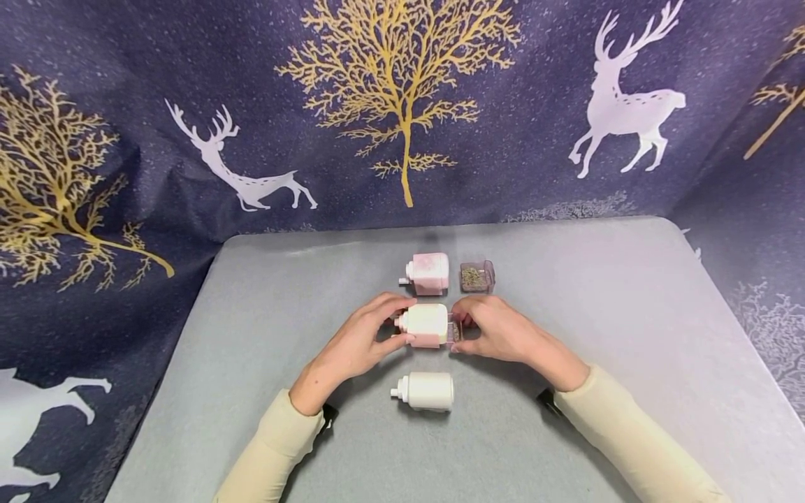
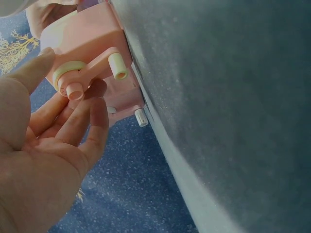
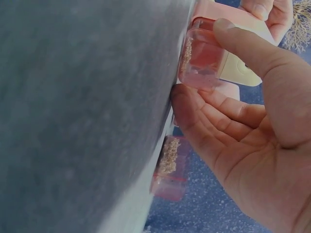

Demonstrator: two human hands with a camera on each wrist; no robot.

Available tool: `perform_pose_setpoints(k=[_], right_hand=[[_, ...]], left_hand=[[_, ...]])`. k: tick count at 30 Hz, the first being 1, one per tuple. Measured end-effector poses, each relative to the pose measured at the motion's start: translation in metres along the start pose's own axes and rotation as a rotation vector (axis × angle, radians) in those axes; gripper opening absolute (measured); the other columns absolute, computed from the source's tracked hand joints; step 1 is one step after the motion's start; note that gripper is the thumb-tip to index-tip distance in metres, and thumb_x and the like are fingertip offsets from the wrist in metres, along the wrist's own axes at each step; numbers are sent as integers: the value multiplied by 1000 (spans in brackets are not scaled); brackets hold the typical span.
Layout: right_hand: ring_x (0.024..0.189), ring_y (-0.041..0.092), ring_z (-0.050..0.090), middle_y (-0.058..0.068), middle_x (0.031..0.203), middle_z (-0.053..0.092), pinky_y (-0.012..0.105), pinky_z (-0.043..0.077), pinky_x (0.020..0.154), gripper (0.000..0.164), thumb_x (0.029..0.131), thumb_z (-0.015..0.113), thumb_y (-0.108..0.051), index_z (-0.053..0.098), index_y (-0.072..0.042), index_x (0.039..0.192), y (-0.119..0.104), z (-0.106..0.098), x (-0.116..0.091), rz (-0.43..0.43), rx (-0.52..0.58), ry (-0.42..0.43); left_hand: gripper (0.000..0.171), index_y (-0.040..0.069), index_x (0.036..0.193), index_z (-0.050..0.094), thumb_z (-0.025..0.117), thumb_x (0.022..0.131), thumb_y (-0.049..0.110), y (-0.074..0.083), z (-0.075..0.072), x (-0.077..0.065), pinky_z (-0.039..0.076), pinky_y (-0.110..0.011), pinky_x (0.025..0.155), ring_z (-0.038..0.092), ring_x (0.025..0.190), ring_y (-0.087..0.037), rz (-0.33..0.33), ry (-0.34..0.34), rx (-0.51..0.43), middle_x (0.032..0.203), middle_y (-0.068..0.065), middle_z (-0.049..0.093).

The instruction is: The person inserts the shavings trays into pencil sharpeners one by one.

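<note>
A pink and cream crank pencil sharpener (image 1: 428, 320) lies in the middle of the grey table. My left hand (image 1: 360, 334) grips its crank end between thumb and fingers. The crank handle (image 2: 117, 66) shows in the left wrist view. At the opposite end, my right hand (image 1: 499, 330) pinches the clear pinkish shavings drawer (image 3: 204, 53) between thumb and fingers. This drawer sticks partly out of the sharpener and has shavings along one side. How far the drawer still reaches inside is hidden.
Behind the held sharpener is a pink sharpener (image 1: 430, 273), with a separate clear drawer (image 1: 476, 276) of shavings to its right. A white sharpener (image 1: 430, 390) lies nearer to me. A dark cloth (image 1: 534, 140) with deer and trees hangs behind the table (image 1: 597, 279).
</note>
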State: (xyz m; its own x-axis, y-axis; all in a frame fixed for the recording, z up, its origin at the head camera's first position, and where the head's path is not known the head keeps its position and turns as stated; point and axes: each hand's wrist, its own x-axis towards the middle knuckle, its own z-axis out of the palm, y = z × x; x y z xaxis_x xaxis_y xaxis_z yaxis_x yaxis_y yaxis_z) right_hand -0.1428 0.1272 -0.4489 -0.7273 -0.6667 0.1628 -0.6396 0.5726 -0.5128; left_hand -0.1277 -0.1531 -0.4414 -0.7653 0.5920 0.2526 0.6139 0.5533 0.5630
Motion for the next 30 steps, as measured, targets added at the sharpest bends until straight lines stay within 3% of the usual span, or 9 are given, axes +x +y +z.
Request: perform_pose_setpoints(k=[10, 30], right_hand=[[80, 15, 62, 4, 92, 66, 24, 54, 70, 53, 69, 86, -34, 67, -1, 107, 0, 0, 2, -8, 2, -5], [74, 12, 61, -3, 85, 65, 22, 53, 64, 40, 68, 87, -34, 66, -13, 96, -3, 5, 12, 20, 27, -20]], left_hand=[[57, 11, 139, 54, 71, 89, 33, 1, 0, 1, 49, -29, 89, 51, 108, -2, 7, 5, -3, 131, 10, 51], [57, 20, 142, 50, 69, 90, 36, 1, -1, 0, 48, -30, 91, 51, 111, -5, 7, -6, 11, 133, 10, 50]])
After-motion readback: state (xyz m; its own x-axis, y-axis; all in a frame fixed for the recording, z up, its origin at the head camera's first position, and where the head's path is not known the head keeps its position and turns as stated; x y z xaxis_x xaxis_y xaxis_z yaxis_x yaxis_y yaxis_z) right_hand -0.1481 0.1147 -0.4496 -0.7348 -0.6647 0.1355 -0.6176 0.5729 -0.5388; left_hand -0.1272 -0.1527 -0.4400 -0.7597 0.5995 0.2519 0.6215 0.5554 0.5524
